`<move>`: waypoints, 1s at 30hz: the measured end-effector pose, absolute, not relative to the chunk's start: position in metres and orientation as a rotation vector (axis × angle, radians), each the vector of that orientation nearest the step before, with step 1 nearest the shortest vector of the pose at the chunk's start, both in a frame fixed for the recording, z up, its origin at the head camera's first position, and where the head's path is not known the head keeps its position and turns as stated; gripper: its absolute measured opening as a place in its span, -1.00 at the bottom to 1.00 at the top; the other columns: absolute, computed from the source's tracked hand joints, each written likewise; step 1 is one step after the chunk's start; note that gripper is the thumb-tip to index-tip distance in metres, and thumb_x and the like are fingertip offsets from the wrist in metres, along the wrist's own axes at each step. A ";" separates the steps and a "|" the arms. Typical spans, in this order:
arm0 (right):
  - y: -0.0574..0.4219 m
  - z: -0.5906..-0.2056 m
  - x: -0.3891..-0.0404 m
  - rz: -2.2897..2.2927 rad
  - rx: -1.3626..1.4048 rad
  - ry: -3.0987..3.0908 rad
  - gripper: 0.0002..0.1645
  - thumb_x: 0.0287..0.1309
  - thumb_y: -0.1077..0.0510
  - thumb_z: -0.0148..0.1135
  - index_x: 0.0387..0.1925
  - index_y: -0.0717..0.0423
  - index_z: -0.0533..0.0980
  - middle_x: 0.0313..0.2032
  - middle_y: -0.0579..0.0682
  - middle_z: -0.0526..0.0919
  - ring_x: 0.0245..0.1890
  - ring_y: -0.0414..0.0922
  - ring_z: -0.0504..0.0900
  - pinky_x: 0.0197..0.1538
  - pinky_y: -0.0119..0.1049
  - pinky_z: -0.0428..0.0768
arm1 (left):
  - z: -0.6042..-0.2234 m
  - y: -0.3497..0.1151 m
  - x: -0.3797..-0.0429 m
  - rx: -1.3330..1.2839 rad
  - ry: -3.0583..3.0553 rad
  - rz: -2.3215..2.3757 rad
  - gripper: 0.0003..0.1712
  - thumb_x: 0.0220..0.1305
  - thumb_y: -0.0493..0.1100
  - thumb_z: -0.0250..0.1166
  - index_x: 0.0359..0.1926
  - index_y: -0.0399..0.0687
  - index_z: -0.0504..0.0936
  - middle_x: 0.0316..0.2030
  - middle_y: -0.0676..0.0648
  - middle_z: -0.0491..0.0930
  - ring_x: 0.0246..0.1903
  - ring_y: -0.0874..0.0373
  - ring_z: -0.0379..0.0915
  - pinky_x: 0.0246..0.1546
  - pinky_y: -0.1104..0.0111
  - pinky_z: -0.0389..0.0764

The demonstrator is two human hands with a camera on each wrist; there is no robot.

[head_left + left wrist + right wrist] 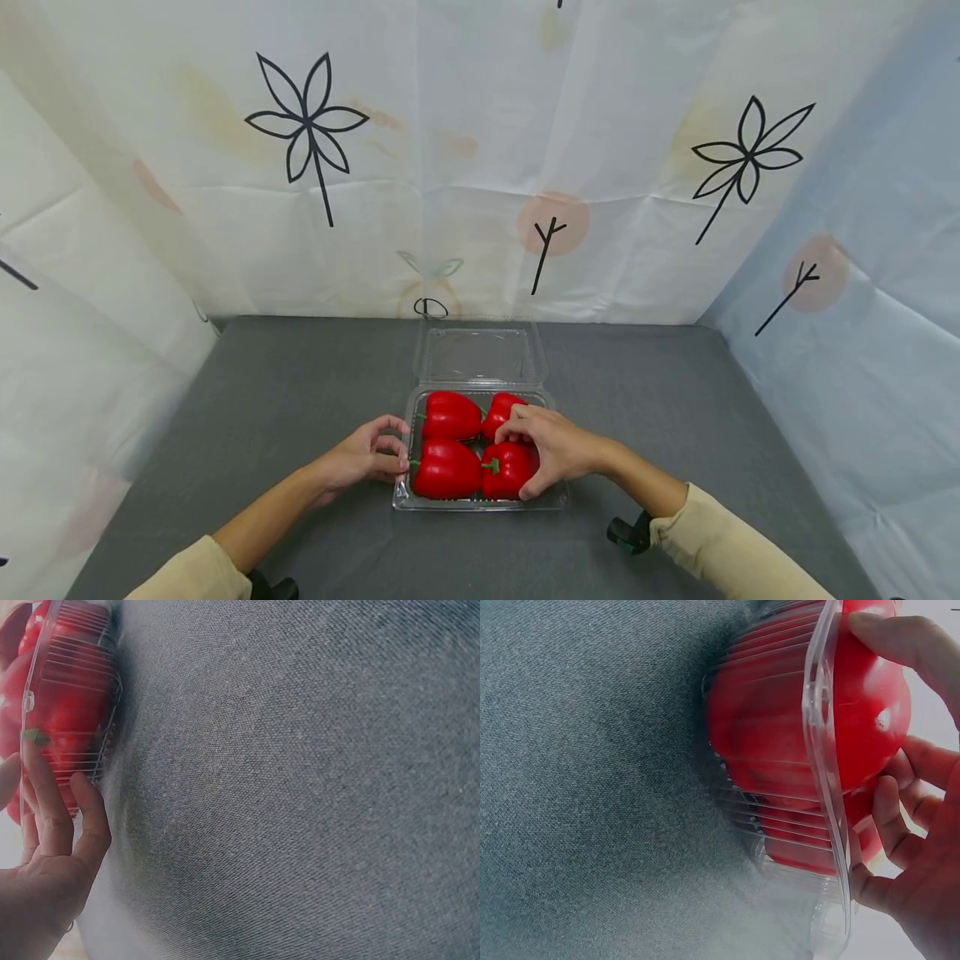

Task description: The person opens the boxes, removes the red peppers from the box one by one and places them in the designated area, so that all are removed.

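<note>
Several red bell peppers with green stems sit in a clear plastic clamshell container (480, 505), two of them along its left side. My right hand (551, 442) reaches over the right rim and grips the front right bell pepper (506, 472). Its thumb lies on the pepper's near side and its fingers on the far side, with the pepper low inside the container. My left hand (367, 454) holds the container's left rim, fingertips beside the left bell peppers (447, 469). In the left wrist view, the left fingers (52, 817) lie against the ribbed plastic side.
The container's clear lid (480, 354) is folded back behind it, reaching toward the rear cloth wall. A grey cloth (315, 367) covers the table. Pale printed fabric (465, 167) hangs at the back and on both sides. A black strap device (630, 533) sits at the right sleeve cuff.
</note>
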State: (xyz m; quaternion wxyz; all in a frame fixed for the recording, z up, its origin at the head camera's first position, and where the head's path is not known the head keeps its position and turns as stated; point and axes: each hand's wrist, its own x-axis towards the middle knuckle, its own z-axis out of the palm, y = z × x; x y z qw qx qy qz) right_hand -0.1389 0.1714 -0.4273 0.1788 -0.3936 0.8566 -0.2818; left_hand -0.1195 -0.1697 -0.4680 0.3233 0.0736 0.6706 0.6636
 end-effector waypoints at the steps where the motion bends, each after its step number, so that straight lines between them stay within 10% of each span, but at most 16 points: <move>1: 0.171 -0.427 -0.139 -0.801 -1.113 2.413 -0.36 -0.28 0.02 0.57 -0.04 -0.08 0.54 -0.15 -0.25 0.45 -0.10 -0.25 0.43 -0.12 -0.34 0.55 | -0.468 -0.170 -0.119 0.195 1.760 1.740 -0.49 0.27 -0.31 0.32 0.13 -0.27 0.26 -0.32 -0.09 0.60 -0.36 0.06 0.58 -0.15 0.22 0.65; 30: 0.178 -0.430 -0.145 -0.898 -1.113 2.320 -0.37 -0.25 0.03 0.52 -0.02 -0.09 0.53 -0.14 -0.23 0.46 -0.11 -0.24 0.45 -0.11 -0.31 0.57 | -0.468 -0.170 -0.121 0.183 1.762 1.730 -0.47 0.28 -0.29 0.31 0.15 -0.27 0.24 -0.33 -0.10 0.60 -0.37 0.04 0.60 -0.14 0.20 0.66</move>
